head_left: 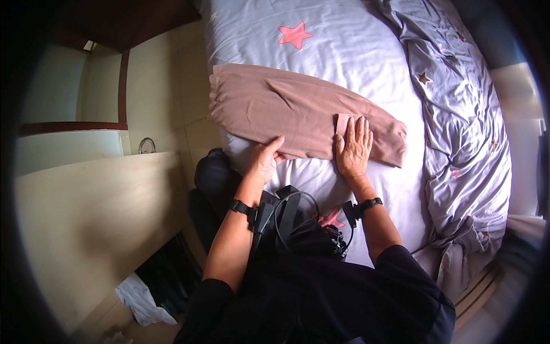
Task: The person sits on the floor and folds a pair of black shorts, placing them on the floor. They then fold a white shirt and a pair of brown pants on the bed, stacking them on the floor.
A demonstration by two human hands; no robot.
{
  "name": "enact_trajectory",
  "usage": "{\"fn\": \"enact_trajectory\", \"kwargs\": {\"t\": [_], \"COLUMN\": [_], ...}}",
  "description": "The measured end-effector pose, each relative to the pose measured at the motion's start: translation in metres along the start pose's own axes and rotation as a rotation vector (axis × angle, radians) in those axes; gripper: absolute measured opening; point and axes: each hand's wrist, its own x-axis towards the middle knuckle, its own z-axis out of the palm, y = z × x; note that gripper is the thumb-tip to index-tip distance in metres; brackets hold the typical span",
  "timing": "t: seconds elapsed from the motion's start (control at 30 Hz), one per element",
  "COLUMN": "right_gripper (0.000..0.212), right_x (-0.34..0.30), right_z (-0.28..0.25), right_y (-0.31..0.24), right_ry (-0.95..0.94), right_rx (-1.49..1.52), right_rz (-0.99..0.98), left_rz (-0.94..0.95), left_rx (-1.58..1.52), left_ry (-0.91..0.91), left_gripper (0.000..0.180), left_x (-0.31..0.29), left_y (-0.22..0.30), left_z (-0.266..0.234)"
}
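Note:
A brownish-pink garment [286,109], folded into a long strip, lies across the bed; its exact kind does not show. At its near edge, left of the middle, my left hand [265,161] grips it, thumb on top and the fingers partly hidden under the cloth. My right hand [354,150] rests flat on the garment's right part, fingers stretched out, beside a small turned-over flap [342,123]. Toward the right the cloth narrows to a rounded, slightly rumpled end.
Under the garment is a pale lilac bedsheet [355,51] with pink stars. A crumpled grey-lilac quilt [458,114] runs along the right side. To the left stand a pale wooden panel [97,223] and a tiled floor [163,97]. Black straps with cabled devices [263,212] sit on my wrists.

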Motion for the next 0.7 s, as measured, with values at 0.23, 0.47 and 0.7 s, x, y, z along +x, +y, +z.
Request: {"fn": "enact_trajectory", "kwargs": {"t": [0.23, 0.47, 0.7], "right_gripper": [0.069, 0.070, 0.055], "right_x": [0.000, 0.002, 0.017], "right_z": [-0.003, -0.008, -0.067], "right_y": [0.000, 0.007, 0.086], "right_ry": [0.018, -0.002, 0.229], "right_rx": [0.023, 0.107, 0.622], "right_rz": [0.003, -0.013, 0.296], "left_rz": [0.011, -0.012, -0.027], "left_rx": [0.186, 0.271, 0.257], "left_ry": [0.021, 0.001, -0.048], "left_gripper": [0.050, 0.037, 0.024], "left_x": [-0.008, -0.021, -0.032], "left_y": [-0.005, -0.013, -0.008], "left_z": [0.025, 0.002, -0.014]}}
